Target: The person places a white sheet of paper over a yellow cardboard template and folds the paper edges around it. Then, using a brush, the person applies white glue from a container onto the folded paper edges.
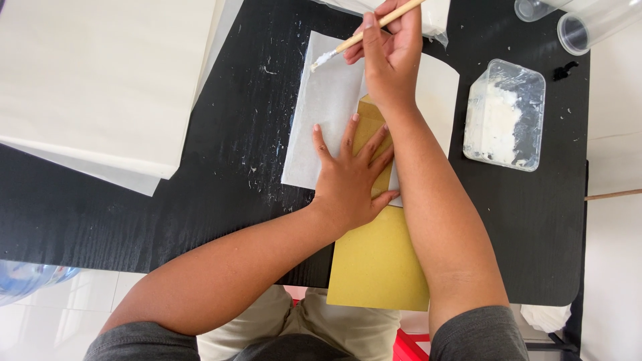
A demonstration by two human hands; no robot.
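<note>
Home craft spot prob.: black table (134, 220), white tiled floor (80, 301), glue tub (505, 113), paper stack (100, 73).

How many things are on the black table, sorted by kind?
Paper stacks: 1
Brushes: 1
White sheets: 1
Brown envelopes: 1
Glue tubs: 1
Clear cups: 2
Total: 7

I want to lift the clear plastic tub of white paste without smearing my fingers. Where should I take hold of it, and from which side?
Grip the plastic tub by its two long outer walls, coming straight down from above. Its rounded rectangular shape makes it narrow enough across that way, and paste coats the inside, so fingers should probably stay outside the rim. The right hand, which holds the brush, is nearest.
</note>
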